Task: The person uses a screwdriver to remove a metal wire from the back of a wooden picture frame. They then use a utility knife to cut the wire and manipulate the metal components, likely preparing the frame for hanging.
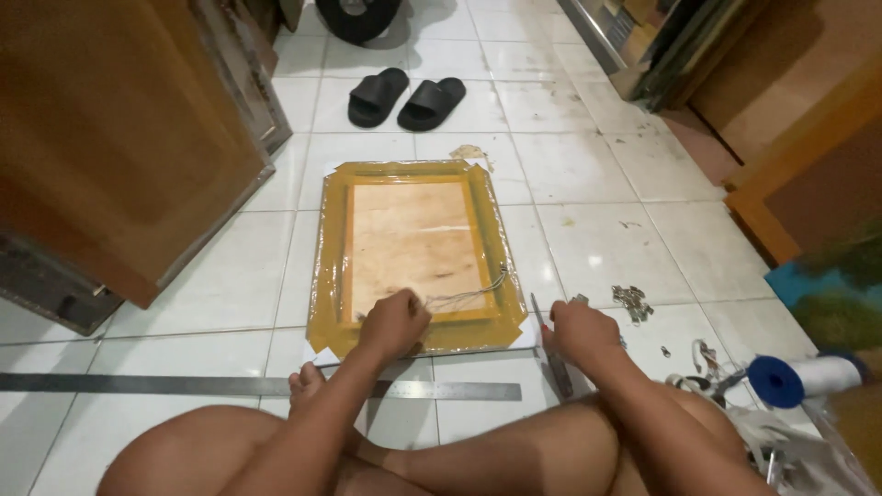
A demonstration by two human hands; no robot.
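A pair of black sandals (406, 96) lies at twelve o'clock on the white tiled floor (597, 248). A long steel ruler (239, 387) stretches across at seven o'clock, small metal hooks (632, 301) sit at three, and a blue-capped white spool (807, 377) lies at four o'clock.

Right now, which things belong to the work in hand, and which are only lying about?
In use:
left hand on wrapped frame
hanging string
right hand holding scissors

Lying about:
metal ruler
black slippers
small metal hooks
string roll
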